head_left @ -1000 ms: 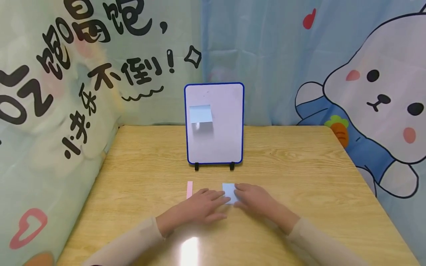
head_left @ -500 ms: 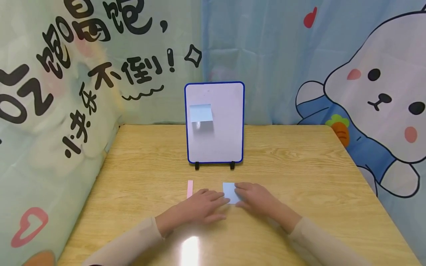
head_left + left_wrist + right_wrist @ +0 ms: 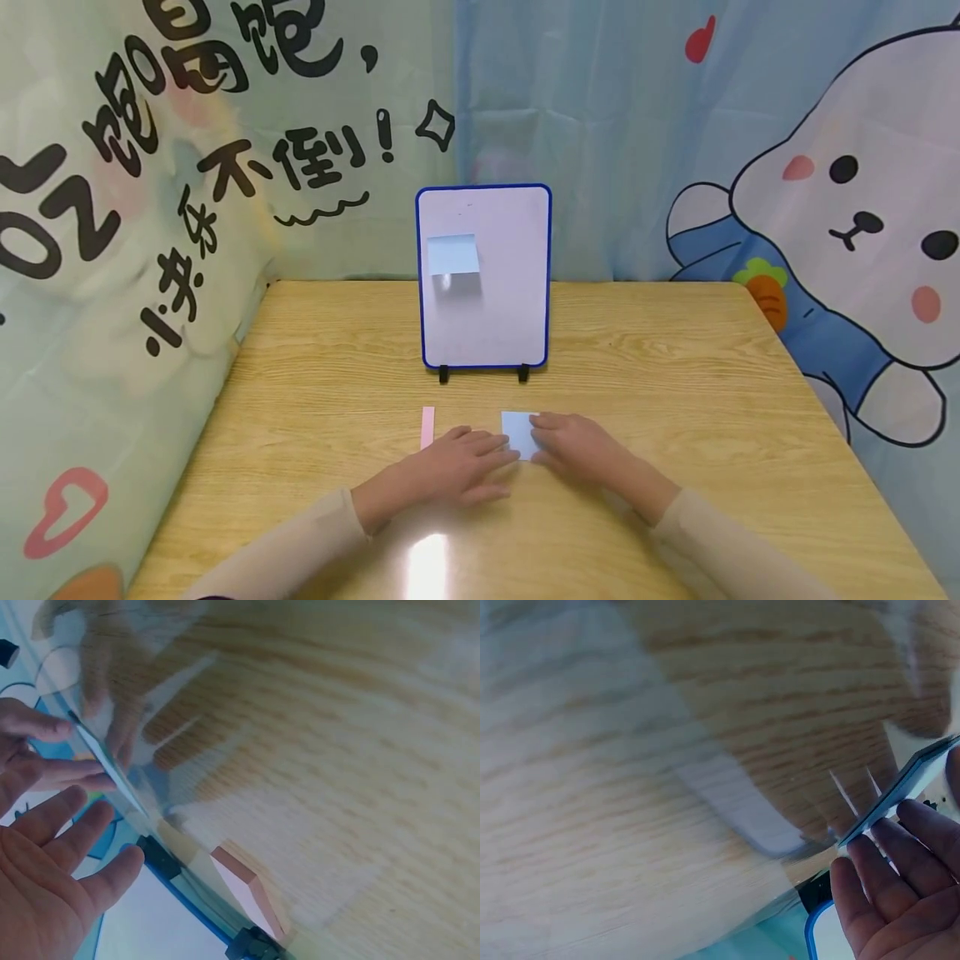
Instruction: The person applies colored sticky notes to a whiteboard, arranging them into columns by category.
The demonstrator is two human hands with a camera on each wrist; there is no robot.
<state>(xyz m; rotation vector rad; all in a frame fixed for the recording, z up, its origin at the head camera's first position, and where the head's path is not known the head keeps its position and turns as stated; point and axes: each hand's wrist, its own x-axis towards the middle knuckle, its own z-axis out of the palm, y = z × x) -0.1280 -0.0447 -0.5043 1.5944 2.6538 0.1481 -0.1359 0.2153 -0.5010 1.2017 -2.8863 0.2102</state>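
The left hand (image 3: 461, 467), fingers outstretched, is at a blue pad's (image 3: 516, 435) left edge; the right hand (image 3: 577, 450), fingers straight, touches its right. Leftward lies a pink block (image 3: 427, 427); a whiteboard (image 3: 510, 283) stands nearer the table's (image 3: 712, 375) far edge.

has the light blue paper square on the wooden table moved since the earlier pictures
No: the light blue paper square shows no visible shift either way against the blue-framed rectangular whiteboard in the head view.
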